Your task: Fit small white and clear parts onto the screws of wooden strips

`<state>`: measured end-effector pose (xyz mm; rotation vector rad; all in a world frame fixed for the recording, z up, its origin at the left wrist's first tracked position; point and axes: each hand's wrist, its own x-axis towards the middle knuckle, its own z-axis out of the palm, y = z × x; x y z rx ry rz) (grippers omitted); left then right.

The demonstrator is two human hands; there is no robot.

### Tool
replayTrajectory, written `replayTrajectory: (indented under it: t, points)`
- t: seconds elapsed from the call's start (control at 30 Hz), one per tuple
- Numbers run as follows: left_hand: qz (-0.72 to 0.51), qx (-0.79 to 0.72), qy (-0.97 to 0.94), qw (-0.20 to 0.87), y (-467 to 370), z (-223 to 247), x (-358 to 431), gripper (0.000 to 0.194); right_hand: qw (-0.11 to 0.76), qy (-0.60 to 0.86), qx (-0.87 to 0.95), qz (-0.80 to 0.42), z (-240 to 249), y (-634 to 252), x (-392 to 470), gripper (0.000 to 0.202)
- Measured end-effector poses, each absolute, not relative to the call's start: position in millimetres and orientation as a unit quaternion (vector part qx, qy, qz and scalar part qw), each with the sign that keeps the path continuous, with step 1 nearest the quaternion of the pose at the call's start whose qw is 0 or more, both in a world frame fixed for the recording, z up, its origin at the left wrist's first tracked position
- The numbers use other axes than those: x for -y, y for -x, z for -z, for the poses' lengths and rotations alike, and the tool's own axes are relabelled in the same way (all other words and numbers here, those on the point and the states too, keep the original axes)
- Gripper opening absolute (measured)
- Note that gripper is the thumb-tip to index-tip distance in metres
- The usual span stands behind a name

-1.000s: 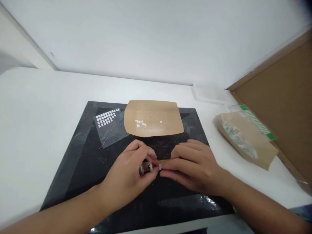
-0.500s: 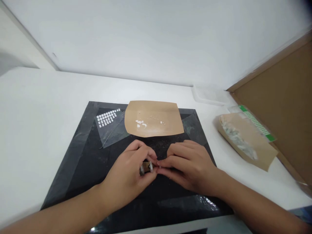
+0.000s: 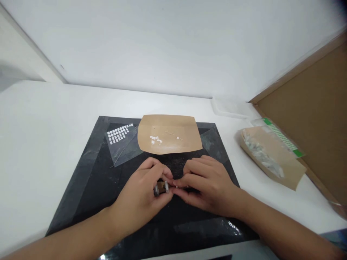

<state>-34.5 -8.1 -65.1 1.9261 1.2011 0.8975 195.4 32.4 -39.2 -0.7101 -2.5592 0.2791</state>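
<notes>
Both hands meet over the middle of a black mat. My left hand pinches a small brown piece with metal ends between thumb and fingers. My right hand touches the same piece from the right, fingertips pressed against it. Most of the piece is hidden by my fingers. Just beyond my hands lies a tan sheet with several small white bits on it.
A clear film with rows of white stickers lies at the mat's far left. On the white table at right sit a brown packet with clear-wrapped parts, a clear lid and a tall cardboard panel.
My right hand has slid left, closing the gap until its fingertips meet the left hand's. The white-tipped end seen between the hands earlier is now covered.
</notes>
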Motion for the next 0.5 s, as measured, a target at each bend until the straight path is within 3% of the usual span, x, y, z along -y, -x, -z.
replayTrajectory:
  t: [0.17, 0.5]
  points:
    - [-0.337, -0.462, -0.744, 0.345, 33.8, 62.6, 7.3, 0.015, 0.224, 0.237, 0.937, -0.124, 33.2, -201.5, -38.4, 0.016]
    - [-0.342, -0.461, -0.741, 0.348, 33.4, 62.3, 7.0, 0.019, 0.201, 0.234, 0.942, -0.129, 35.8, -199.9, -36.1, 0.015]
